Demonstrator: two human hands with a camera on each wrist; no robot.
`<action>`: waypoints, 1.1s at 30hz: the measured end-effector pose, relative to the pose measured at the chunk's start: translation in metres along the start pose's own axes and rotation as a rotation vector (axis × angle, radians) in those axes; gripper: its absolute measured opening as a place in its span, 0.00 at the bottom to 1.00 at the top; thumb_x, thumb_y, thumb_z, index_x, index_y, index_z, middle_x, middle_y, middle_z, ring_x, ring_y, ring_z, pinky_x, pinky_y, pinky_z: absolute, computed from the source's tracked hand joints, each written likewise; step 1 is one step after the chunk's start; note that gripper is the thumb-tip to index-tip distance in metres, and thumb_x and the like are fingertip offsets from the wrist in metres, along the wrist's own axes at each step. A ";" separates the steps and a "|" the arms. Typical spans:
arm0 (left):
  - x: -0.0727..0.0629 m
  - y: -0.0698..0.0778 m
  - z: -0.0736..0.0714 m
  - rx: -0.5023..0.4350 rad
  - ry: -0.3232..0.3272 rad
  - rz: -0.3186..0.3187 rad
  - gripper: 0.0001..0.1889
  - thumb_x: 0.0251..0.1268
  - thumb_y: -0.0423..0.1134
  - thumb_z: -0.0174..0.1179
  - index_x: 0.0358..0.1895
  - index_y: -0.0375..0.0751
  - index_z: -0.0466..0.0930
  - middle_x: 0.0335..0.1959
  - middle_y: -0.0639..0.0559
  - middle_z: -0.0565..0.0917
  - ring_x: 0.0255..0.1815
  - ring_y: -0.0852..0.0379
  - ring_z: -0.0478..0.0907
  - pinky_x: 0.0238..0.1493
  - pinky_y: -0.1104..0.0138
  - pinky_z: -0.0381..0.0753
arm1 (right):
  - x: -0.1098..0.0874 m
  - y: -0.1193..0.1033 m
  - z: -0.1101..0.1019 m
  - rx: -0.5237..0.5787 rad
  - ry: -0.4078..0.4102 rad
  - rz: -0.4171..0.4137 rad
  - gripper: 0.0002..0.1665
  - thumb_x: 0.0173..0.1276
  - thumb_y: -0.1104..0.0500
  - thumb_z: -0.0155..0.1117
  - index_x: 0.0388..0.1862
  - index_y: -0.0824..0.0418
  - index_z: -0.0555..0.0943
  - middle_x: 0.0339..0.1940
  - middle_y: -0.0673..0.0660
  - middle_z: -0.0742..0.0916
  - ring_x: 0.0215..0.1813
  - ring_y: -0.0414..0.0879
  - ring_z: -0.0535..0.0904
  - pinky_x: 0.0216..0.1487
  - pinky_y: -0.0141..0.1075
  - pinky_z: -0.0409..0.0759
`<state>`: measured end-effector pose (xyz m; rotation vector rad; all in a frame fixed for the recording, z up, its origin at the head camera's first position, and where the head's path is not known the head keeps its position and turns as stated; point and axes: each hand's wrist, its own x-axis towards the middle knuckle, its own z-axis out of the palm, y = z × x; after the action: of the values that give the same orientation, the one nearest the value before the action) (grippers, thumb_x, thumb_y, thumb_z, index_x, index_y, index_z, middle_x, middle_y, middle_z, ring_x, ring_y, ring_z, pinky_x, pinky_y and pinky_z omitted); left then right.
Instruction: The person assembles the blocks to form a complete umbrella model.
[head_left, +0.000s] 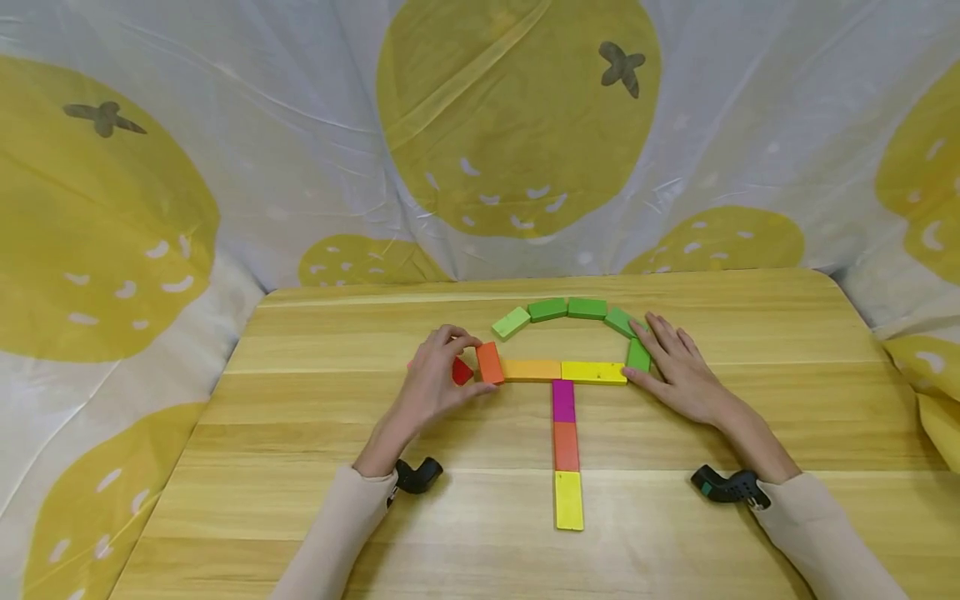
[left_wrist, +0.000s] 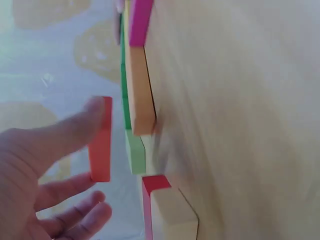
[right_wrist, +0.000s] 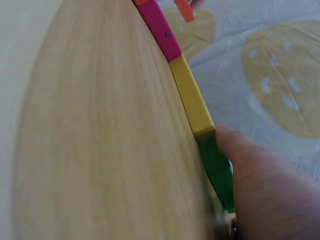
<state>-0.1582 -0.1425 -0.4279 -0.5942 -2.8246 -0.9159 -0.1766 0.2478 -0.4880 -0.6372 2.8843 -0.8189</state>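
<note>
My left hand (head_left: 432, 372) pinches an orange block (head_left: 490, 363) between thumb and finger; the left wrist view shows this block held above the table. It overlaps the left end of a light-orange block (head_left: 531, 371) in the head view. My right hand (head_left: 678, 377) lies with extended fingers at the green block (head_left: 638, 356) on the right of an arc. Its thumb touches the end of a yellow block (head_left: 594, 372). Further arc blocks are a green block (head_left: 587, 308) at the top and a light-green block (head_left: 512, 323) at the left end.
Below the crossbar runs a column: a magenta block (head_left: 563, 402), a coral block (head_left: 566, 447) and a yellow block (head_left: 569, 501). A red block (head_left: 461, 371) lies partly hidden behind my left hand, beside a pale block (left_wrist: 175, 215). A fruit-print cloth (head_left: 517, 125) hangs behind the table (head_left: 300, 467).
</note>
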 end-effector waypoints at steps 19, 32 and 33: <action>0.031 -0.030 0.007 0.011 -0.149 -0.089 0.34 0.53 0.45 0.81 0.64 0.37 0.82 0.62 0.39 0.77 0.58 0.41 0.75 0.69 0.42 0.67 | 0.002 0.000 0.001 -0.011 -0.010 0.003 0.49 0.80 0.41 0.55 0.88 0.54 0.44 0.87 0.69 0.47 0.87 0.67 0.41 0.84 0.63 0.35; 0.032 -0.028 0.013 0.008 -0.158 -0.085 0.34 0.53 0.46 0.81 0.64 0.40 0.82 0.61 0.40 0.77 0.58 0.42 0.75 0.63 0.48 0.67 | 0.000 0.002 0.001 -0.008 -0.011 -0.005 0.42 0.86 0.46 0.43 0.87 0.59 0.42 0.87 0.69 0.46 0.87 0.67 0.39 0.84 0.64 0.34; 0.031 -0.028 0.013 0.007 -0.156 -0.085 0.34 0.53 0.46 0.80 0.64 0.40 0.82 0.61 0.41 0.77 0.58 0.43 0.75 0.63 0.48 0.67 | 0.000 0.003 0.001 -0.010 -0.011 -0.005 0.42 0.86 0.46 0.43 0.87 0.59 0.42 0.87 0.69 0.46 0.87 0.67 0.39 0.84 0.64 0.34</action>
<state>-0.1981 -0.1458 -0.4465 -0.5721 -3.0118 -0.9108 -0.1774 0.2493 -0.4902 -0.6484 2.8801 -0.8003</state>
